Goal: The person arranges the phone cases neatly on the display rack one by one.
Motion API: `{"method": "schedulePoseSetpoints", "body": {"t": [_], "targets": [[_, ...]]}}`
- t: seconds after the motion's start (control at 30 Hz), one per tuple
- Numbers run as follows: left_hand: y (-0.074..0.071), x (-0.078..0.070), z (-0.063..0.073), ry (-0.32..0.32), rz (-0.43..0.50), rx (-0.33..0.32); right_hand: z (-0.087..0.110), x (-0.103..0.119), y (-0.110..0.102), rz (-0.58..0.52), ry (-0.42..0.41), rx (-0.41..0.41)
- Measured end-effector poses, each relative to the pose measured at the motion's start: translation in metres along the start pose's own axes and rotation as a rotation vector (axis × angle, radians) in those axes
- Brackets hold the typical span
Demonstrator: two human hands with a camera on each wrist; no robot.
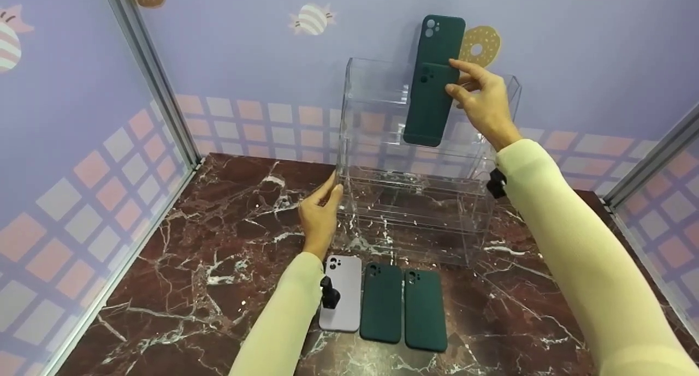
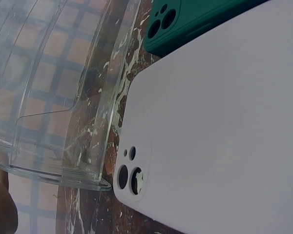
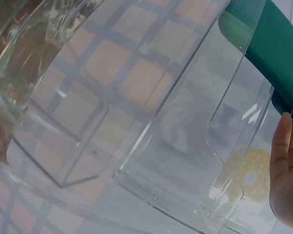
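Observation:
My right hand [image 1: 483, 100] pinches the right edge of a dark green phone case [image 1: 431, 106] at the upper tier of a clear stepped rack [image 1: 345, 125]. Behind it, a second dark green phone case [image 1: 446, 40] sticks up higher, and one fingertip is at its edge. The two cases overlap, tilted slightly. At the rack's left side, my left hand [image 1: 319, 215] grips the wall between thumb and fingers; the left wrist view shows only a blurred fingertip [image 2: 2, 207]. In the right wrist view, green case surface [image 3: 278, 53] is partly behind clear plastic.
On the dark red marble-look table [image 1: 180, 288], a pale lilac phone case [image 1: 347, 305] and two green ones, a left case [image 1: 381, 305] and a right case [image 1: 426, 313], lie in a row before the rack. A patterned wall panel [image 1: 246, 54] stands close behind.

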State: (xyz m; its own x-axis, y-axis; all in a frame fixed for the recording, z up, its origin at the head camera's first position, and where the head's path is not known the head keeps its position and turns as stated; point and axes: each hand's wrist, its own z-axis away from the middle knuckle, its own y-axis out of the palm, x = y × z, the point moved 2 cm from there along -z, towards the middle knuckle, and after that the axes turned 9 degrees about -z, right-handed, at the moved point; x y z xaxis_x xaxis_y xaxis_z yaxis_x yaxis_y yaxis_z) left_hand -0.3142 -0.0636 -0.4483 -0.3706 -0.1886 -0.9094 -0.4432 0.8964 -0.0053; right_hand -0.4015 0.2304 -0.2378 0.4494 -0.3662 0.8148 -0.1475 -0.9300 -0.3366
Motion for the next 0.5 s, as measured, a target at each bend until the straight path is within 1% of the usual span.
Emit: {"method": "schedulePoseSetpoints", "body": {"t": [0.07,0.2,0.37,0.5], "targets": [[0.0,0.0,0.001,-0.004,0.003,0.002,0.001,-0.001,0.0,0.02,-0.013,-0.006],[0.001,0.0,0.003,-0.018,0.013,0.015,0.004,-0.003,0.001,0.012,-0.026,-0.029],[0.003,-0.001,0.003,-0.02,-0.005,0.014,0.009,-0.002,-0.001,0.009,-0.028,-0.089],[0.005,-0.002,0.001,-0.009,0.002,0.015,0.016,0.001,-0.003,-0.004,-0.046,-0.136]]}}
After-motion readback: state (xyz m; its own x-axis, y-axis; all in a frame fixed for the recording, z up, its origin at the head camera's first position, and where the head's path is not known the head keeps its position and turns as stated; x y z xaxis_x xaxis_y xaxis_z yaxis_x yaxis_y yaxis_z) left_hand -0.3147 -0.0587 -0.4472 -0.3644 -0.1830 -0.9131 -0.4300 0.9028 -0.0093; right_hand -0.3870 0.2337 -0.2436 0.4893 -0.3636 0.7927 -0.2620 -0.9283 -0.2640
